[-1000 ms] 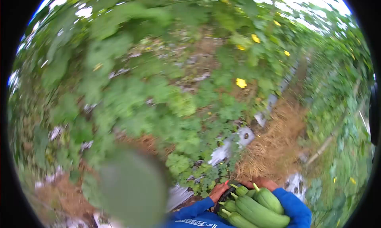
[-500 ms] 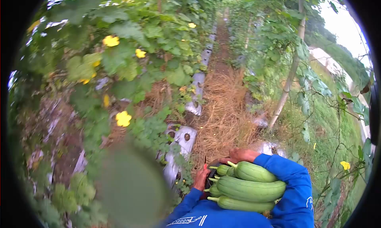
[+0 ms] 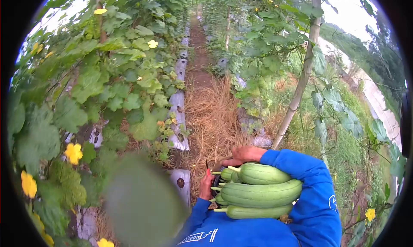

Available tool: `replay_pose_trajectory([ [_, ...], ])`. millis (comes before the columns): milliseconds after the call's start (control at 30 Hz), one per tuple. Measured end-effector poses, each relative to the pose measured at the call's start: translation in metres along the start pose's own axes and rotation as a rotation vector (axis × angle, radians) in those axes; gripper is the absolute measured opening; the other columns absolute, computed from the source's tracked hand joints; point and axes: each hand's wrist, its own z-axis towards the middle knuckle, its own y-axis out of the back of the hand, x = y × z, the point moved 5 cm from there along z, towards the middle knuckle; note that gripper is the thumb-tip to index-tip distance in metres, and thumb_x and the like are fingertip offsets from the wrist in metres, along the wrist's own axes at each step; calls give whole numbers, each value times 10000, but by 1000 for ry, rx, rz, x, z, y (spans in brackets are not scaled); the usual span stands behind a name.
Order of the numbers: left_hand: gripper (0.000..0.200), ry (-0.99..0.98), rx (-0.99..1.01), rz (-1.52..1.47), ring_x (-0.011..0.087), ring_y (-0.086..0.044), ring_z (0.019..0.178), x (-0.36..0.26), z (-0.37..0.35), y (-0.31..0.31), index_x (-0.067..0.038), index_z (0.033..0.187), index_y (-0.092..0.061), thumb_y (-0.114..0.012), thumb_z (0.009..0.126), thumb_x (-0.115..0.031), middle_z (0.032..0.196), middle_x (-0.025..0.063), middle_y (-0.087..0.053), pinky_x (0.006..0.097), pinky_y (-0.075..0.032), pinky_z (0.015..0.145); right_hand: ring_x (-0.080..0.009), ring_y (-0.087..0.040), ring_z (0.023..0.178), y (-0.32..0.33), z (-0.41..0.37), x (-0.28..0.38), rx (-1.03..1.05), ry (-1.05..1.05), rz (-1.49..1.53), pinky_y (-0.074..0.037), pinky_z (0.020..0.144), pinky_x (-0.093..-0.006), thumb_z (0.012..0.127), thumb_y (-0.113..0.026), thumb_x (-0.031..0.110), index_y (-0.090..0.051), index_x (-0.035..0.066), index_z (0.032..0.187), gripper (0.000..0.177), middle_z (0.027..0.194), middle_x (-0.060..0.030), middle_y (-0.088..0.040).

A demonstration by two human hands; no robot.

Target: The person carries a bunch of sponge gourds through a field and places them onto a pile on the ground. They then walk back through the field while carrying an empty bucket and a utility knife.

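Several green luffa gourds (image 3: pixel 258 193) are stacked against my chest, their cut stems pointing left. My right arm curves around them. A dark container (image 3: pixel 215 181) shows only in part at their left end. Over its far edge curls my right hand (image 3: pixel 244 154), close to the upper gourd's stem; the fingertips are partly hidden. On the container's left side is my left hand (image 3: pixel 205 186), closed around a small tool with a red handle (image 3: pixel 208 172) and a dark, narrow tip pointing up. The tool's exact kind is too small to tell.
Ahead runs a straw-covered path (image 3: pixel 211 113) between leafy vine rows. Plastic mulch (image 3: pixel 177 118) with holes lines its left side. A slanted wooden pole (image 3: pixel 301 83) stands at right. Yellow flowers (image 3: pixel 73 153) hang among leaves at left. A blurred green spot (image 3: pixel 144 202) covers the lower left.
My view has turned right and dropped slightly, so the path and pole appear further left. Both hands and the gourds keep their arrangement, appearing a little higher and further left.
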Motion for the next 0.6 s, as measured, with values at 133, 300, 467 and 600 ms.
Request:
replay_pose_trajectory([
  [133, 299, 251, -65, -390, 118, -440, 615, 62, 83, -19, -22, 685, -556, -519, 868, -256, 675, 6, -482, 300, -369, 589, -433, -624, 989, -11, 103, -80, -325, 653, -195, -513, 817, -491, 956, -356, 601, -628, 153, 1205, 581, 960, -290, -638],
  [300, 320, 341, -114, -354, 115, -442, 618, 86, 195, -51, -11, 709, -587, -501, 882, -265, 652, 12, -487, 291, -343, 576, -427, -642, 941, 77, 156, -147, -136, 489, 54, -502, 833, -518, 918, -359, 673, -671, 34, 1105, 735, 971, -291, -655],
  [467, 262, 207, -152, -177, 164, -519, 643, 84, 295, -74, 6, 799, -629, -492, 896, -196, 714, 79, -561, 322, -398, 587, -437, -646, 945, 138, 230, -210, 49, 191, 120, -505, 839, -502, 873, -320, 761, -694, -67, 916, 909, 935, -313, -657],
  [600, 203, -14, -206, 27, 105, -470, 603, 72, 363, -82, -13, 837, -657, -574, 875, -194, 667, -11, -529, 288, -364, 543, -439, -645, 942, 178, 298, -247, 152, 215, 23, -504, 834, -500, 850, -334, 785, -691, -84, 878, 939, 924, -312, -659],
])
